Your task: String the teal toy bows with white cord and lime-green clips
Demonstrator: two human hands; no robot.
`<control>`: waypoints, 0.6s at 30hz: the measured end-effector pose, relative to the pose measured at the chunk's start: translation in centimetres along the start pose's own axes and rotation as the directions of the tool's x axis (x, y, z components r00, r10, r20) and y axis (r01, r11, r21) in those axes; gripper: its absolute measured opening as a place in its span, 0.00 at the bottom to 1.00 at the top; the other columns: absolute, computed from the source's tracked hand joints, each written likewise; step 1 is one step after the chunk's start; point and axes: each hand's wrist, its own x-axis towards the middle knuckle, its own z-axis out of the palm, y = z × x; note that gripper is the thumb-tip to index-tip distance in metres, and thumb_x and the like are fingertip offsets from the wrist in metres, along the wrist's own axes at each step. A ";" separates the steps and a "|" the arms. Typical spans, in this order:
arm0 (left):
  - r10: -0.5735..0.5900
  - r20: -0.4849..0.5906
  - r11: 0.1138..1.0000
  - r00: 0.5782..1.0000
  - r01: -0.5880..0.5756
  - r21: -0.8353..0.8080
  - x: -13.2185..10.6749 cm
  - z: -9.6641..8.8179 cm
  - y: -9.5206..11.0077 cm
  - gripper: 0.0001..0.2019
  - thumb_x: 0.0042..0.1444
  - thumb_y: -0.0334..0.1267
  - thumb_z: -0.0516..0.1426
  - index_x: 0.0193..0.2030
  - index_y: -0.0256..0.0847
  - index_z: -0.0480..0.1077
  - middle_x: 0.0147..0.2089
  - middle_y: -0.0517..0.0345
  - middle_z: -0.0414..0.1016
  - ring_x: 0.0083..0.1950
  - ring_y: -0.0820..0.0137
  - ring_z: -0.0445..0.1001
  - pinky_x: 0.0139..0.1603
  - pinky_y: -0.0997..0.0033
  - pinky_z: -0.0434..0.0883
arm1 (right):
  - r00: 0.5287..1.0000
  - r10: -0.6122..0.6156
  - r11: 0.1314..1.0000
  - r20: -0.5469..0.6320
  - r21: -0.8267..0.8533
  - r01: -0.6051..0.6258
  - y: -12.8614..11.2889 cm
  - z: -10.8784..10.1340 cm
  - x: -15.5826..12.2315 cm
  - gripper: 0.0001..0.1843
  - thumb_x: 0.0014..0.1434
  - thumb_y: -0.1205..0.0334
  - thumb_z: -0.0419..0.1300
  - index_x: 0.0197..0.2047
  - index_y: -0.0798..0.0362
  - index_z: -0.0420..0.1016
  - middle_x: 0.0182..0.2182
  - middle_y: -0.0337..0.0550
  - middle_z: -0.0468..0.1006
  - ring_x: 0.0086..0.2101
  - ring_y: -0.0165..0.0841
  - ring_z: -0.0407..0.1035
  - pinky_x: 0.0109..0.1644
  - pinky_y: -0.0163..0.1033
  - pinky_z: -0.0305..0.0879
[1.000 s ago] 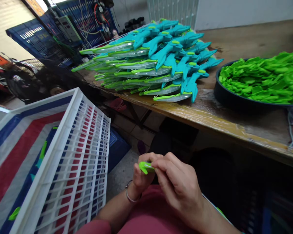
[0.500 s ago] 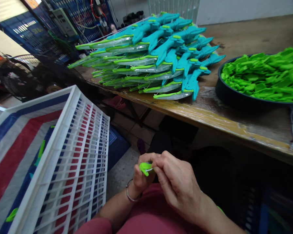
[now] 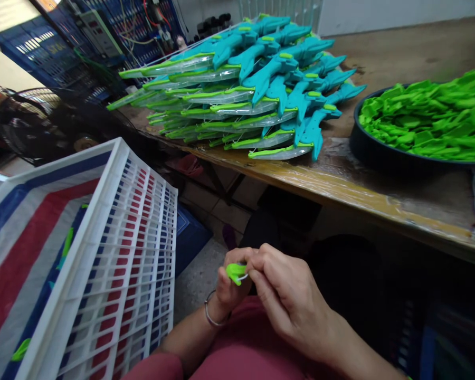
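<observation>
My left hand [image 3: 230,279] is closed around a small bright green plastic part [image 3: 235,272] in front of my lap. A short piece of white cord [image 3: 243,277] comes out of that part. The fingertips of my right hand [image 3: 287,295] are pinched on the cord's end, right beside the part. Most of the green part is hidden inside my left fingers. On the table beyond lies a stack of turquoise toy crossbow-like bodies [image 3: 271,71] with green-edged clear pieces and white strings.
A round dark basin [image 3: 374,145] heaped with green plastic parts [image 3: 427,116] sits on the wooden table [image 3: 380,206] at the right. To the left stands a white slatted crate [image 3: 119,264] with a striped lining. A fan [image 3: 27,124] is behind it.
Both hands keep the same hold on the green part and cord. The view has shifted very slightly, with the table's things a little higher.
</observation>
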 end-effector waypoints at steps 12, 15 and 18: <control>0.060 -0.040 0.997 0.997 -0.057 0.061 0.3 0.3 0.5 0.29 0.59 0.69 0.55 0.28 0.43 0.74 0.27 0.57 0.67 0.29 0.65 0.65 0.36 0.63 0.69 | 0.998 -0.059 0.986 -0.003 -0.153 0.058 0.3 0.0 -0.1 0.07 0.70 0.74 0.50 0.43 0.54 0.66 0.35 0.42 0.72 0.32 0.31 0.64 0.32 0.36 0.59; 0.026 -0.035 0.996 0.999 -0.024 0.082 0.2 0.3 0.5 0.31 0.56 0.72 0.54 0.26 0.43 0.72 0.25 0.57 0.65 0.27 0.66 0.63 0.33 0.61 0.68 | 0.999 -0.051 0.987 0.006 -0.151 0.051 0.2 -0.1 0.0 0.08 0.70 0.73 0.50 0.42 0.54 0.66 0.35 0.42 0.71 0.31 0.30 0.63 0.30 0.36 0.58; -0.002 -0.102 0.994 0.995 0.013 0.107 -0.1 -0.1 0.4 0.32 0.53 0.74 0.56 0.24 0.43 0.66 0.23 0.58 0.61 0.26 0.67 0.60 0.32 0.61 0.68 | 0.999 -0.048 0.988 0.014 -0.145 0.050 0.2 0.0 0.0 0.07 0.70 0.73 0.50 0.42 0.55 0.67 0.35 0.43 0.71 0.30 0.31 0.64 0.30 0.36 0.59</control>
